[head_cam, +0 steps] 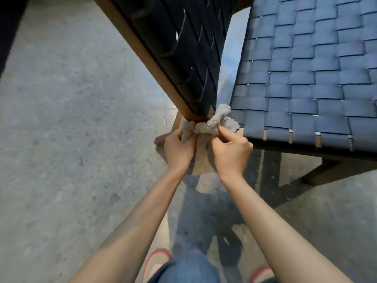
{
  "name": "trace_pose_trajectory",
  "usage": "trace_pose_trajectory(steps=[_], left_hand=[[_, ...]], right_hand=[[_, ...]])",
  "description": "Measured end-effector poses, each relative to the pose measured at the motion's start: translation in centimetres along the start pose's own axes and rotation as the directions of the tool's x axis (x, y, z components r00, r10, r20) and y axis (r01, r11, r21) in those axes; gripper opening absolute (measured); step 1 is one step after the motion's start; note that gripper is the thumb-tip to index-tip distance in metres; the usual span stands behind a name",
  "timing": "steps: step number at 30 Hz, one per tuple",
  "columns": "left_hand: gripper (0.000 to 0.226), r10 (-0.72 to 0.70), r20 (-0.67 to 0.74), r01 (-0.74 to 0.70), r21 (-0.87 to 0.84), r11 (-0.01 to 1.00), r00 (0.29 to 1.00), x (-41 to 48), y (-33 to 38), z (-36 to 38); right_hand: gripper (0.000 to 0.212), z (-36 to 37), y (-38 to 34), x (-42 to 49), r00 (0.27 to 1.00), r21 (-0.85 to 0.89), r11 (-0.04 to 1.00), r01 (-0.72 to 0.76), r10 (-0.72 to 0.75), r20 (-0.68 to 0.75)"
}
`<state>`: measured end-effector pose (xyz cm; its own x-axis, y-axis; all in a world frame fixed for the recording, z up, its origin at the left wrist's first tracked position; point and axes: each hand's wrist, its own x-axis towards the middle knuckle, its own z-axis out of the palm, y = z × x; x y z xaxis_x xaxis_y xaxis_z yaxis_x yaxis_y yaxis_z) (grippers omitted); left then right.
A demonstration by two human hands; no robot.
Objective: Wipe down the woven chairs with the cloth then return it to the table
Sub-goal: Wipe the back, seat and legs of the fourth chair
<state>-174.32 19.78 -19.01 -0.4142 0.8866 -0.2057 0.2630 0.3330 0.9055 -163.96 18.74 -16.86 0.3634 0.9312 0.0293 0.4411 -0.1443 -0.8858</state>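
Speckled grey floor [61,119] fills the left side and runs on beneath everything else. Rising from the middle toward the upper left is a slanted dark woven panel [183,48] of black straps, edged along its left side by a brown wooden frame [146,58]; whether it belongs to the same chair as the seat on the right cannot be told.

At the panel's lowest corner the left hand [178,149] has its grip curled round the left end of the cloth [206,126], the fingers folded over the bunched fabric. This pale, nubbly cloth is twisted into a band stretched between the two hands, and it touches the bottom corner of the wooden frame. Its right end flares out, lying against the near left corner of the seat.

Just beside, the right hand [230,152] pinches the cloth between thumb and forefinger, its other fingers tucked under.

To the right lies the blue woven seat [306,78], its broad straps crossing in a basket pattern, with a dark wooden leg [334,172] below its front edge. Along the bottom, a denim-clad knee [187,268] shows between two red-rimmed sandals [155,260].
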Motion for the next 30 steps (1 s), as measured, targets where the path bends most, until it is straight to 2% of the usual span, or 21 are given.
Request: trace_pose_trajectory(steps=[2, 4, 6, 8, 10, 17, 21, 23, 26, 27, 30], left_hand=[[0.03, -0.084, 0.092, 0.075, 0.103, 0.992, 0.992, -0.5, 2.3, -1.8], [0.021, -0.133, 0.166, 0.108, 0.156, 0.982, 0.977, -1.9, 5.1, -4.2], [0.002, -0.167, 0.206, 0.133, 0.172, 0.976, 0.964, -4.2, 8.4, -6.8], [0.012, -0.191, 0.21, 0.158, 0.164, 0.974, 0.959, -6.6, 11.9, -9.6], [0.011, -0.223, 0.217, 0.199, 0.13, 0.971, 0.95, -8.7, 16.0, -12.9], [0.022, -0.179, 0.254, 0.175, 0.04, 0.984, 0.951, -12.8, 29.7, -25.5], [0.049, -0.072, 0.285, 0.074, 0.003, 0.997, 0.956, -12.3, 35.2, -32.1], [0.055, -0.006, 0.326, -0.001, 0.023, 1.0, 0.945, -11.7, 37.0, -35.0], [0.045, 0.114, 0.389, -0.161, 0.091, 0.983, 0.914, -10.2, 39.2, -38.8], [0.039, 0.147, 0.418, -0.213, 0.116, 0.97, 0.897, -9.6, 39.8, -39.8], [0.023, 0.194, 0.469, -0.287, 0.136, 0.948, 0.862, -7.3, 41.6, -41.9]], right_hand=[[0.031, -2.1, -2.2, 0.9, 0.971, -0.143, 0.985, -0.095, 0.123, 0.204], [0.028, -4.4, -5.4, 1.3, 0.928, -0.194, 0.973, -0.128, 0.186, 0.322], [0.028, -6.9, -9.6, 0.6, 0.913, -0.221, 0.968, -0.122, 0.197, 0.359], [0.028, -9.2, -14.3, -1.0, 0.91, -0.232, 0.968, -0.099, 0.182, 0.373], [0.027, -11.5, -19.1, -2.6, 0.903, -0.22, 0.971, -0.1, 0.181, 0.389], [0.024, -17.1, -35.1, -6.3, 0.884, -0.161, 0.986, -0.048, 0.117, 0.453], [0.024, -17.2, -42.4, -7.7, 0.872, -0.082, 0.996, -0.042, 0.077, 0.483], [0.033, -16.9, -45.1, -8.1, 0.873, -0.062, 0.997, -0.036, 0.062, 0.484], [0.05, -16.1, -48.7, -8.3, 0.87, -0.007, 1.0, 0.021, -0.015, 0.492], [0.049, -15.9, -49.7, -8.1, 0.868, -0.015, 0.998, 0.067, -0.051, 0.494], [0.026, -15.1, -52.0, -7.3, 0.849, -0.083, 0.979, 0.185, -0.117, 0.516]])
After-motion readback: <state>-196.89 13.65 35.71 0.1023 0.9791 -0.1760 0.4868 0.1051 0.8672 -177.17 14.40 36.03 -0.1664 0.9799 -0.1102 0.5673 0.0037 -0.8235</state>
